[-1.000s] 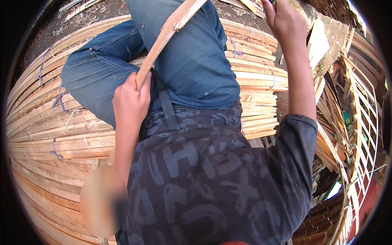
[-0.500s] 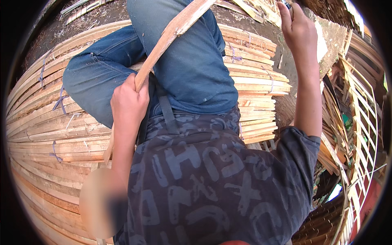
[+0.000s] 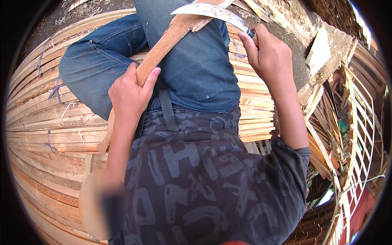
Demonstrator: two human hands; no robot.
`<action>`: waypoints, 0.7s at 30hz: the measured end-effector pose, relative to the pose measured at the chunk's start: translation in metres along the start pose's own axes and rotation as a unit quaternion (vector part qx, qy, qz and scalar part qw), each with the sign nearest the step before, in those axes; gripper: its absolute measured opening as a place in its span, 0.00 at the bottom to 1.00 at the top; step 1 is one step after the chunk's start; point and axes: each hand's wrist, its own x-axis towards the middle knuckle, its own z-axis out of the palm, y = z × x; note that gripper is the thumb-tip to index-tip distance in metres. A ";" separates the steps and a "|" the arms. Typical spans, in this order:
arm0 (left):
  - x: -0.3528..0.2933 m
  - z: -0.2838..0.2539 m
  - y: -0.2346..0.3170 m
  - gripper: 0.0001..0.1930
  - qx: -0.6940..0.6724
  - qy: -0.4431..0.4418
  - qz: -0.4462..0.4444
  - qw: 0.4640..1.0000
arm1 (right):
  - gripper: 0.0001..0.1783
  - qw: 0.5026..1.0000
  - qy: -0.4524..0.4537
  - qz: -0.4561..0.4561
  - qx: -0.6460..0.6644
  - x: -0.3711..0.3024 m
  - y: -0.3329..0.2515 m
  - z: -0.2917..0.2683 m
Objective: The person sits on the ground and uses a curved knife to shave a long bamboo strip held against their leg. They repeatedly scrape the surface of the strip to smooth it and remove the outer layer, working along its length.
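Observation:
My left hand (image 3: pixel 131 90) is closed round the lower part of a long strip of wood (image 3: pixel 170 43), which slants up to the right across my raised knee. The strip's lower end comes out below the hand, by my left forearm. My right hand (image 3: pixel 269 53) grips the handle of a curved knife (image 3: pixel 212 11), a sickle-like blade with some dark stains. Its blade lies across the strip near the strip's upper end, over a rough, splintered spot. Whether the edge bites into the wood, I cannot tell.
Bundles of thin wooden slats (image 3: pixel 45 106), tied with purple strips, lie under and beside my legs. More slats (image 3: pixel 255 110) stick out on the right. At the far right stands a slatted lattice frame (image 3: pixel 359 118), with a pale slab (image 3: pixel 319 51) and a stone block (image 3: pixel 337 49) near it.
The knife came down and left from the upper right and now crosses the wooden strip. My left hand still holds the strip, its thumb now stretched outward.

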 end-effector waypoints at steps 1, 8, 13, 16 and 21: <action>0.001 0.000 0.000 0.28 -0.004 -0.008 -0.007 1.000 | 0.22 1.000 0.002 -0.002 -0.011 0.001 0.004 -0.001; 0.004 0.000 0.000 0.28 -0.017 -0.023 -0.014 0.999 | 0.22 0.995 0.033 -0.022 -0.094 -0.002 0.032 0.003; 0.003 0.002 -0.001 0.27 -0.023 -0.015 -0.010 1.000 | 0.22 0.985 0.049 -0.032 -0.160 0.007 0.041 0.003; 0.006 0.003 0.002 0.27 -0.039 -0.007 -0.011 0.999 | 0.21 0.981 0.056 -0.030 -0.181 0.012 0.040 -0.001; 0.011 0.001 0.007 0.28 -0.013 -0.029 -0.033 0.999 | 0.23 0.977 0.053 0.032 -0.205 0.033 0.065 -0.008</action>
